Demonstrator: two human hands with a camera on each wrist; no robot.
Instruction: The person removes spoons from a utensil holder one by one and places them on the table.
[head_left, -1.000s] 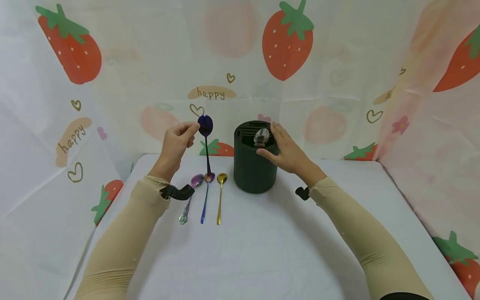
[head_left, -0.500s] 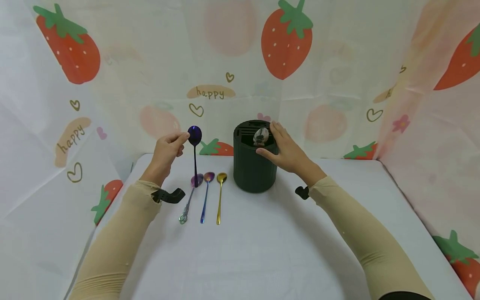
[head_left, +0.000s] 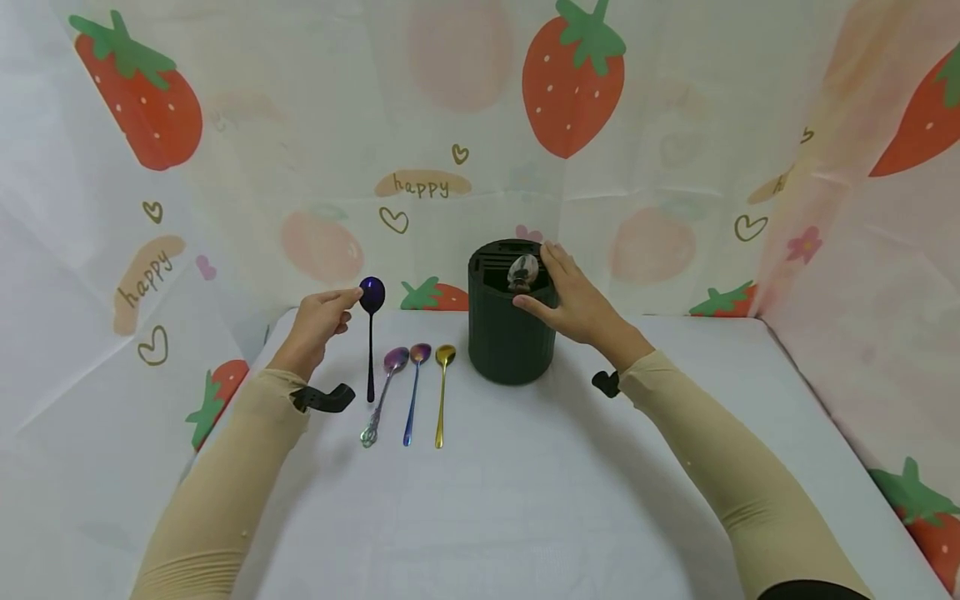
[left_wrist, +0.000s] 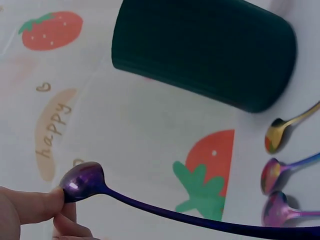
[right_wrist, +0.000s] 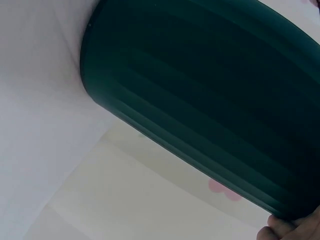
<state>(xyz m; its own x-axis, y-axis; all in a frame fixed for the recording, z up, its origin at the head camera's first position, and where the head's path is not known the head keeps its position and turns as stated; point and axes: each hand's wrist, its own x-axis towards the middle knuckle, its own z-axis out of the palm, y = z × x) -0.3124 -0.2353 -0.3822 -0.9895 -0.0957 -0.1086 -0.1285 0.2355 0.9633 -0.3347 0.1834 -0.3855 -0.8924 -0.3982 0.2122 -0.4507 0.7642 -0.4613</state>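
My left hand (head_left: 318,326) pinches a shiny dark purple-blue spoon (head_left: 371,333) at the edge of its bowl, thumb against fingers. The spoon hangs upright with its handle down, left of three spoons lying in a row. These are a purple one with an ornate silvery handle (head_left: 386,396), a blue-and-pink spoon (head_left: 414,396) and a gold spoon (head_left: 442,396). Thumb at the front and fingers at the right rear, my right hand (head_left: 573,304) holds the rim of a dark green utensil holder (head_left: 512,342). A silver spoon (head_left: 522,271) stands in the holder, bowl up.
A white cloth covers the table (head_left: 480,517). Behind it and at both sides hang pale sheets (head_left: 480,133) printed with strawberries, hearts and "happy". The holder's top has a slotted section (head_left: 517,248) at the back.
My left hand has moved left and down with the purple-blue spoon, from over the lying spoons to their left. The right hand and the utensil holder have stayed in place.
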